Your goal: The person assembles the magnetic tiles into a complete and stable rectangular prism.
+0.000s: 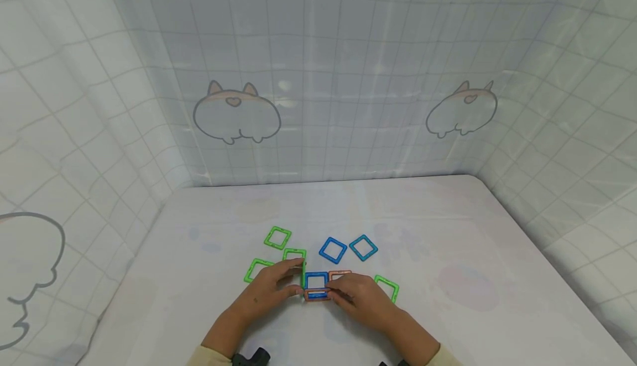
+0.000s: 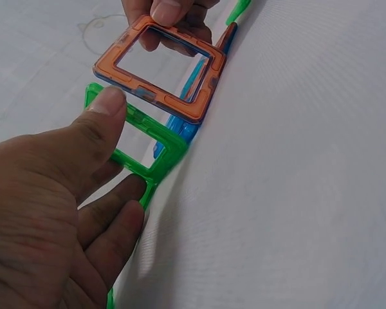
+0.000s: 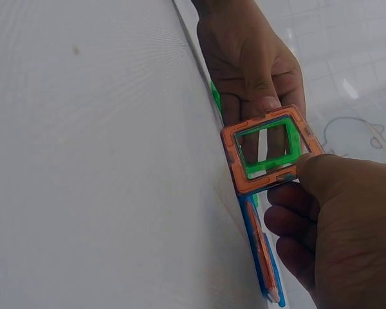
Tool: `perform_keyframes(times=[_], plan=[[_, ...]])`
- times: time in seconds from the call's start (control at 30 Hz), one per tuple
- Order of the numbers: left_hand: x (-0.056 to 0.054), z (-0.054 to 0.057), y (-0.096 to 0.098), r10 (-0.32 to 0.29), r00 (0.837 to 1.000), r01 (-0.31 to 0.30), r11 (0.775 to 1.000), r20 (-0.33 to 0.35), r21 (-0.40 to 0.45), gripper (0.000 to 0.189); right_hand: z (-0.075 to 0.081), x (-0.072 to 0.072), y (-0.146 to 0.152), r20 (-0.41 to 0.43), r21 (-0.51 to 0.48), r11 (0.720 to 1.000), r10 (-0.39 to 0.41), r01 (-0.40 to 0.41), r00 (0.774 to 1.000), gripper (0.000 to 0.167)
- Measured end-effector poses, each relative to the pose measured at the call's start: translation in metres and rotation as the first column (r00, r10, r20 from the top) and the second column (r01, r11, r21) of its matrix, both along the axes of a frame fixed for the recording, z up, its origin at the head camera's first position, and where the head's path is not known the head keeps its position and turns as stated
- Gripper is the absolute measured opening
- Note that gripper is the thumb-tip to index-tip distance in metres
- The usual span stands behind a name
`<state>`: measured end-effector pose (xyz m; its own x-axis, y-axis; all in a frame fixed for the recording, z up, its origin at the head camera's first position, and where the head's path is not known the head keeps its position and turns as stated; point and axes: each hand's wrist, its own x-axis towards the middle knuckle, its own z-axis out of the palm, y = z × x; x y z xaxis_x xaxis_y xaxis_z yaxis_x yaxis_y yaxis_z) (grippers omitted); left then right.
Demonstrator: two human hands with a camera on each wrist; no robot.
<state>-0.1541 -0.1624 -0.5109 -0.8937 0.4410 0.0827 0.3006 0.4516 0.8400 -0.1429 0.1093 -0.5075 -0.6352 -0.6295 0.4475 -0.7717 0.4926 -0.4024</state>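
Thumb and fingers of my left hand [image 1: 266, 291] pinch a green square magnetic tile [image 2: 170, 153] that stands upright. My right hand [image 1: 365, 302] pinches an orange square magnetic tile [image 3: 233, 161], also upright, by its side. In the left wrist view the two raised tiles meet near a corner. Between the hands a blue tile [image 1: 317, 273] lies flat, with the orange tile along its near edge. Another orange tile [image 1: 340, 272] lies flat to its right, partly covered by my right fingers. Behind my left fingers is a flat green tile [image 1: 294, 250].
Loose on the white table [image 1: 448, 233] lie a green tile [image 1: 269, 235] at the back left, another green tile [image 1: 250, 270] by my left hand, a blue tile [image 1: 338, 242] and a second blue tile [image 1: 370, 242] behind, and a green tile [image 1: 397, 294] beyond my right hand.
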Motion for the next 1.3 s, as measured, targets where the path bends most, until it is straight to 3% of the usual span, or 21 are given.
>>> perform_keyframes(times=[0.33,0.6,1.0,1.3], plan=[[0.000,-0.001,-0.001,-0.012,1.000,0.012,1.000,-0.007,0.005,0.072,-0.001,-0.001,0.000,-0.006,-0.018,1.000,0.000,0.000,1.000,0.019],[0.001,-0.001,0.002,-0.029,0.996,0.020,0.993,-0.082,-0.113,0.071,-0.003,-0.002,0.001,-0.029,-0.026,1.000,0.002,-0.003,1.000,0.020],[0.003,0.001,0.006,0.011,0.997,-0.022,0.990,-0.080,-0.137,0.082,-0.001,-0.001,0.001,0.026,-0.013,1.000,-0.005,0.005,1.000,0.021],[0.004,0.000,0.009,0.025,0.988,-0.052,0.983,-0.153,-0.178,0.082,-0.001,-0.002,0.001,0.037,-0.027,1.000,0.006,-0.005,0.999,0.022]])
